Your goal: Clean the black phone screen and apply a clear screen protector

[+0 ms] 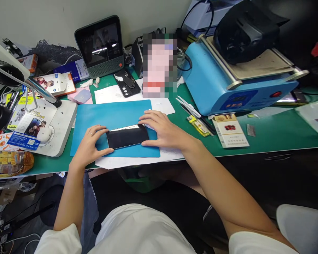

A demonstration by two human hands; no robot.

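Note:
A smartphone (127, 137) with a dark, glossy screen lies sideways, screen up, at the blue mat (92, 113). My left hand (91, 144), a ring on one finger, grips its left end between thumb and fingers. At the opposite end my right hand (163, 130) holds the phone by its corners, thumb on the near edge and fingers on the far edge. Whether the phone rests fully on the mat or is slightly raised, I cannot tell. White paper (113, 162) sticks out from under the mat.
A blue machine with metal rails (209, 84) stands at the right, near a cigarette pack (231, 132). Tweezers (188, 106) lie right of the mat. Behind it are a black phone case (127, 83) and a smart display (100, 46). A white lamp base (63, 130) stands left.

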